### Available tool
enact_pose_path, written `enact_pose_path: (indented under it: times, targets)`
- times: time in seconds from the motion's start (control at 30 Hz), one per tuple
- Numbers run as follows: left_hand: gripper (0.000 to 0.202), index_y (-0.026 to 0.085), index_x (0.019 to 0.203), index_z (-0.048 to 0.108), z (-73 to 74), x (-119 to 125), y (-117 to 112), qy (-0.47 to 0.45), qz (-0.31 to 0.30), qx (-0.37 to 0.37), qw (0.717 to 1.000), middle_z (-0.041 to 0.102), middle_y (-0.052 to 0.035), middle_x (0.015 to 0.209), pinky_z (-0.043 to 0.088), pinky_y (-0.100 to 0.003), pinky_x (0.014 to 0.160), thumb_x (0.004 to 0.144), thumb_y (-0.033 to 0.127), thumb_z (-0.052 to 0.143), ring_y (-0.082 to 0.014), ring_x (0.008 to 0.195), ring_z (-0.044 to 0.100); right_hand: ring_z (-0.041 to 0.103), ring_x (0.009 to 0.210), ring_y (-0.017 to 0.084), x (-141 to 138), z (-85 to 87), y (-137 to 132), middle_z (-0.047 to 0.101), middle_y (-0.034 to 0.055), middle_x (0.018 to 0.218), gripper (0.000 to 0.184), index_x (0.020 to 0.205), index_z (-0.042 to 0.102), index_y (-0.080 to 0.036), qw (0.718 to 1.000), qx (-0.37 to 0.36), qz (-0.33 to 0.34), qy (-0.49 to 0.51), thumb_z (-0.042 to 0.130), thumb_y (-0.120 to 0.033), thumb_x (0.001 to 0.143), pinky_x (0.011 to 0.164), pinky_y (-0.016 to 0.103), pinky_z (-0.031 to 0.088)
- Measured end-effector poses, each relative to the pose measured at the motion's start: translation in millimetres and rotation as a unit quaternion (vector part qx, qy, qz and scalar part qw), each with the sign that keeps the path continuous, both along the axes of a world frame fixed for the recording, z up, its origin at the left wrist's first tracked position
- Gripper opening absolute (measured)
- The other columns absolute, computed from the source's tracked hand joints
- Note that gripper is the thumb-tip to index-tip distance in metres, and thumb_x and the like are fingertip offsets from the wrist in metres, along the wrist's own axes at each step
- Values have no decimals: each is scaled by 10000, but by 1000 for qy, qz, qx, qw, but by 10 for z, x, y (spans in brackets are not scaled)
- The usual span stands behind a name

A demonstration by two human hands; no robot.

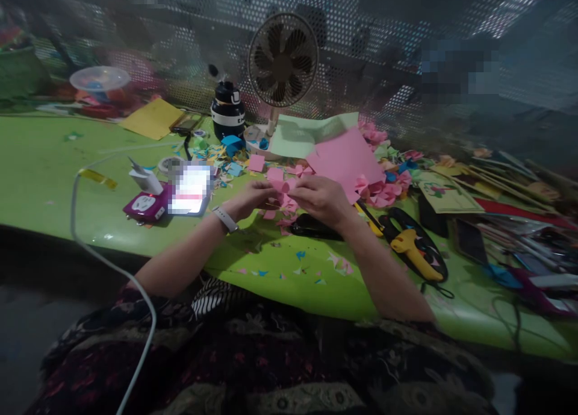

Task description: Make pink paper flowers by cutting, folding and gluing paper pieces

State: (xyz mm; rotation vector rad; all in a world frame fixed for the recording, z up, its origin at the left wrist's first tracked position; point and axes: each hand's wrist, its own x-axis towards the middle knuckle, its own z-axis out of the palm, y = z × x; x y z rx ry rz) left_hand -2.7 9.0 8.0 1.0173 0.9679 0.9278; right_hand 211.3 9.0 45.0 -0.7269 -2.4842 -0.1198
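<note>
Both hands meet over the green table (271,276), pinching one small pink paper piece (285,188) between them. My left hand (253,199), with a pale band on its wrist, grips the paper from the left, fingers closed. From the right, my right hand (320,199) holds it between thumb and fingers. More pink paper scraps lie under and around the fingers, including a pink square (257,162) just beyond. A black object (313,227), perhaps a stapler, rests beneath my right hand. Behind it spreads a large pink sheet (345,159) over a pale green sheet (293,135).
A fan (283,59) and a dark bottle (228,114) stand at the back. A lit phone (192,189) and a purple socket block (145,205) are at left, with a white cable (97,249). At right lie a yellow-handled glue gun (418,252) and a dark phone (468,240).
</note>
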Motion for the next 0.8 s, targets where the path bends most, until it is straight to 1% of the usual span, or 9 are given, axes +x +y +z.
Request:
enact_pose_path:
  times: [0.07, 0.13, 0.23, 0.37, 0.43, 0.53, 0.67, 0.73, 0.8]
  targets:
    - [153, 111, 723, 676, -18, -4, 15, -12, -10, -15, 1000, 699, -62, 676, 578, -309, 723, 869, 137, 637, -120, 603, 665, 664, 882, 211, 1, -43, 23, 755, 82, 1015, 212, 978, 775, -231, 998, 40, 9, -46, 565, -257, 988, 707, 322, 502]
    - [165, 115, 735, 691, -29, -8, 29, -20, -13, -22, 999, 701, -67, 664, 586, -321, 728, 873, 192, 644, -128, 594, 665, 671, 926, 217, 7, -72, 47, 756, 88, 1080, 229, 999, 771, -223, 996, 56, 9, -67, 541, -229, 998, 720, 325, 510]
    - [185, 117, 807, 733, -27, -17, 35, -36, -34, -16, 999, 720, -79, 690, 595, -325, 729, 872, 278, 670, -144, 616, 682, 676, 1000, 229, 11, -89, 58, 746, 92, 1166, 239, 1005, 770, -226, 996, 46, -1, -75, 535, -178, 992, 767, 340, 522]
    - [225, 119, 895, 764, -25, -33, 28, -28, -51, 0, 998, 732, -78, 721, 591, -283, 688, 821, 332, 776, -137, 629, 687, 665, 1066, 236, -5, -70, 22, 726, 99, 1235, 261, 1037, 765, -225, 994, 43, -16, -95, 518, -153, 996, 854, 372, 521]
    - [239, 123, 875, 764, -39, -40, 29, -19, -59, 8, 998, 742, -81, 758, 595, -283, 692, 779, 331, 831, -131, 640, 683, 656, 1081, 235, -11, -59, 5, 722, 96, 1244, 287, 1050, 759, -214, 991, 59, -24, -113, 482, -153, 1009, 867, 376, 516]
    - [247, 126, 822, 755, -67, -45, 36, -16, -60, 28, 998, 743, -83, 784, 606, -326, 748, 773, 351, 845, -140, 686, 687, 652, 1066, 233, -6, -63, 1, 723, 93, 1234, 322, 1059, 750, -202, 989, 77, -34, -121, 434, -158, 1020, 855, 375, 513]
    - [250, 135, 818, 769, -85, -28, 37, -34, -29, 57, 997, 730, -60, 775, 591, -353, 812, 761, 364, 851, -136, 721, 675, 657, 1011, 246, -6, -89, -2, 730, 104, 1133, 246, 1061, 734, -201, 996, 53, -39, -60, 502, -231, 984, 842, 385, 518]
    - [256, 146, 852, 786, -92, -5, 30, -42, -15, 76, 996, 734, -51, 787, 578, -345, 820, 747, 369, 858, -132, 730, 670, 653, 1027, 260, -34, -101, -24, 719, 111, 1096, 197, 1039, 712, -199, 999, 8, -49, 5, 564, -291, 947, 860, 394, 523]
    - [261, 157, 876, 798, -107, 25, 24, -50, -3, 90, 995, 742, -48, 801, 565, -335, 819, 731, 363, 865, -132, 737, 669, 659, 994, 259, -84, -117, -54, 707, 114, 1054, 187, 976, 672, -197, 992, -59, -76, 78, 593, -362, 938, 847, 390, 530]
